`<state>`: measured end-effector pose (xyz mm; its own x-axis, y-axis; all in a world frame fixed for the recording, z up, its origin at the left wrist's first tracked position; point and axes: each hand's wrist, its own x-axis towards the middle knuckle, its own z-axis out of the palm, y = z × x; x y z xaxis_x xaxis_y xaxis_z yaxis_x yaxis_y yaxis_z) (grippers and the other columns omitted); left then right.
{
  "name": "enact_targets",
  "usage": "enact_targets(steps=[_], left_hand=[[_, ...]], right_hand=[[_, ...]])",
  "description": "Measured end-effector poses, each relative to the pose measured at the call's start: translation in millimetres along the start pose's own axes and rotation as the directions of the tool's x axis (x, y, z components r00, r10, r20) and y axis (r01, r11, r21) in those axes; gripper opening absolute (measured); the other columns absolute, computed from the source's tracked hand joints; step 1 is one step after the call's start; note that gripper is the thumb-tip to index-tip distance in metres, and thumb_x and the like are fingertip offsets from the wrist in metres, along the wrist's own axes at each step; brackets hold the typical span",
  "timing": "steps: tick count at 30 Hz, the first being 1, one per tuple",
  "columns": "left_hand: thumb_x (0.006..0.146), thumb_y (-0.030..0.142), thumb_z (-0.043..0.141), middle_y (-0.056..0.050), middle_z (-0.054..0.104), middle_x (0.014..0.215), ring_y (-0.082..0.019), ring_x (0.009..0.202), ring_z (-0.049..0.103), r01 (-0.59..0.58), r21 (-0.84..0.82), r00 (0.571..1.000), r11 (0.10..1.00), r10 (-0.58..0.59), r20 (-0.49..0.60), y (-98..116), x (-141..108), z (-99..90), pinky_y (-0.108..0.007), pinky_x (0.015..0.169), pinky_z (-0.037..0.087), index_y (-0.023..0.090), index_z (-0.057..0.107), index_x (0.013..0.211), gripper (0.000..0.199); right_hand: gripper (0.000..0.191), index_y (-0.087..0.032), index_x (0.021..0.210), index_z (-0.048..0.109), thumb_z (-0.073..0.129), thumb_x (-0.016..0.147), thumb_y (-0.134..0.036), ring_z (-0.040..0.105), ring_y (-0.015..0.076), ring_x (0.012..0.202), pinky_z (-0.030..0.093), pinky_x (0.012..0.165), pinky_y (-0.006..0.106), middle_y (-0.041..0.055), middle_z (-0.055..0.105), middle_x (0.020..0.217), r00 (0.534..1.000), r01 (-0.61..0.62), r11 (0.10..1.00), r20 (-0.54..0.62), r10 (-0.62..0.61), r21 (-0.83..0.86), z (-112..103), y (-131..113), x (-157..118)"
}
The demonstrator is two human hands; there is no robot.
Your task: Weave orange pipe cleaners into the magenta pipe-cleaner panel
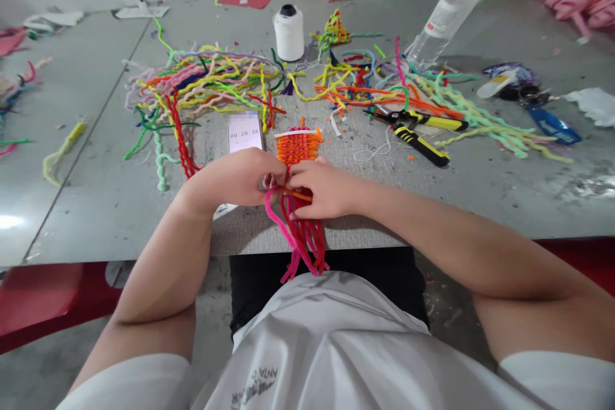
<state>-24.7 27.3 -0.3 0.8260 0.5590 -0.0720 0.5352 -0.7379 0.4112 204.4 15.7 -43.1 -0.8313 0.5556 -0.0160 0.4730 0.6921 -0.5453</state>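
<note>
A small woven piece of orange and pink pipe cleaners (296, 146) lies flat on the table in front of me. Loose red and pink pipe cleaners (307, 240) run from its near end past the table edge. My left hand (252, 176) is closed at the near end of the weave, fingers pinched on an orange pipe cleaner. My right hand (324, 189) is curled over the same strands from the right, its fingertips close to the left ones. An orange strand (298, 194) passes between the two hands. The fingers partly hide the lower weave.
A phone showing a timer (245, 133) lies beside my left hand. Yellow-and-black pliers (418, 131) rest to the right. Piles of coloured pipe cleaners (206, 80) spread behind, with a white thread spool (289, 35) and a clear bottle (446, 13). Keys (531, 95) lie far right.
</note>
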Motion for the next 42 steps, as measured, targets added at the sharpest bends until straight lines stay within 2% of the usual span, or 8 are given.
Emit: enact_targets(steps=[7, 15, 18, 21, 25, 30, 37, 42], left_hand=[[0.088, 0.026, 0.062, 0.0, 0.066, 0.076, -0.015, 0.068, 0.055, -0.043, -0.024, 0.999, 0.999, 0.044, 0.023, 0, 1, 0.9, -0.028, 0.067, 0.041, 0.021, 0.061, 0.079, 0.01], [0.089, 0.022, 0.06, 0.0, 0.072, 0.083, -0.014, 0.073, 0.063, -0.037, -0.131, 0.997, 0.991, 0.044, 0.055, -3, -3, -2.9, -0.025, 0.072, 0.046, 0.023, 0.068, 0.089, 0.008], [0.093, 0.025, 0.06, 0.0, 0.072, 0.082, -0.014, 0.072, 0.064, -0.062, -0.151, 0.996, 0.987, 0.072, 0.056, -3, -2, -3.4, -0.024, 0.074, 0.047, 0.023, 0.07, 0.087, 0.012], [0.095, 0.026, 0.062, -0.001, 0.073, 0.084, -0.014, 0.075, 0.066, -0.069, -0.167, 0.995, 0.984, 0.079, 0.054, -4, -2, -3.4, -0.024, 0.075, 0.048, 0.022, 0.071, 0.088, 0.012], [0.097, 0.028, 0.063, -0.002, 0.073, 0.086, -0.014, 0.077, 0.064, -0.061, -0.168, 0.995, 0.984, 0.073, 0.065, -5, -3, -5.0, -0.024, 0.077, 0.048, 0.021, 0.073, 0.092, 0.013], [0.096, 0.027, 0.062, -0.003, 0.072, 0.086, -0.014, 0.077, 0.064, -0.041, -0.143, 0.994, 0.989, 0.055, 0.09, -7, -4, -6.3, -0.025, 0.076, 0.047, 0.019, 0.073, 0.091, 0.014], [0.099, 0.029, 0.064, -0.004, 0.075, 0.091, -0.014, 0.08, 0.068, -0.056, -0.173, 0.993, 0.983, 0.074, 0.096, -8, -3, -3.7, -0.024, 0.079, 0.049, 0.02, 0.076, 0.095, 0.016], [0.098, 0.03, 0.061, -0.004, 0.073, 0.086, -0.014, 0.076, 0.065, -0.069, -0.143, 0.995, 0.987, 0.078, 0.058, -3, -1, -6.0, -0.023, 0.074, 0.048, 0.018, 0.072, 0.095, 0.017]], right_hand=[[0.009, -0.019, 0.085, 0.068, 0.067, 0.091, -0.026, 0.058, 0.0297, 0.11, 0.029, 0.089, 0.042, 0.0104, 0.068, 0.108, 0.997, 0.049, 0.997, 0.056, -0.046, -0.056, 1, 1, -2], [0.023, -0.015, 0.115, 0.07, 0.062, 0.101, -0.032, 0.06, 0.0324, 0.114, 0.033, 0.098, 0.047, 0.0183, 0.069, 0.124, 0.983, 0.179, 0.976, 0.071, -0.171, -0.122, -2, 8, -5], [0.021, -0.016, 0.114, 0.07, 0.058, 0.102, -0.028, 0.062, 0.0303, 0.113, 0.035, 0.1, 0.046, 0.0158, 0.071, 0.121, 0.963, 0.264, 0.964, 0.065, -0.261, -0.041, -11, 16, -8], [0.017, -0.019, 0.105, 0.07, 0.054, 0.103, -0.024, 0.064, 0.0248, 0.101, 0.04, 0.095, 0.041, 0.0106, 0.074, 0.107, 0.944, 0.324, 0.943, 0.044, -0.328, 0.08, -23, 21, -10], [0.008, -0.018, 0.094, 0.071, 0.063, 0.093, -0.016, 0.061, 0.0201, 0.087, 0.046, 0.086, 0.034, 0.0061, 0.07, 0.094, 0.924, 0.37, 0.915, 0.04, -0.381, 0.161, -32, 25, -12], [0.019, -0.017, 0.096, 0.077, 0.062, 0.089, -0.007, 0.062, 0.0194, 0.091, 0.047, 0.085, 0.032, 0.008, 0.067, 0.1, 0.922, 0.366, 0.92, 0.083, -0.379, 0.138, -40, 23, -19], [0.025, -0.016, 0.108, 0.078, 0.055, 0.107, -0.024, 0.068, 0.0174, 0.087, 0.047, 0.083, 0.03, 0.0062, 0.078, 0.099, 0.948, 0.296, 0.934, 0.061, -0.313, 0.2, -50, 17, -24], [0.016, -0.017, 0.106, 0.074, 0.062, 0.103, -0.027, 0.069, 0.0165, 0.087, 0.048, 0.081, 0.029, 0.0051, 0.078, 0.1, 0.957, 0.29, 0.916, -0.107, -0.27, 0.278, -37, 15, -19]])
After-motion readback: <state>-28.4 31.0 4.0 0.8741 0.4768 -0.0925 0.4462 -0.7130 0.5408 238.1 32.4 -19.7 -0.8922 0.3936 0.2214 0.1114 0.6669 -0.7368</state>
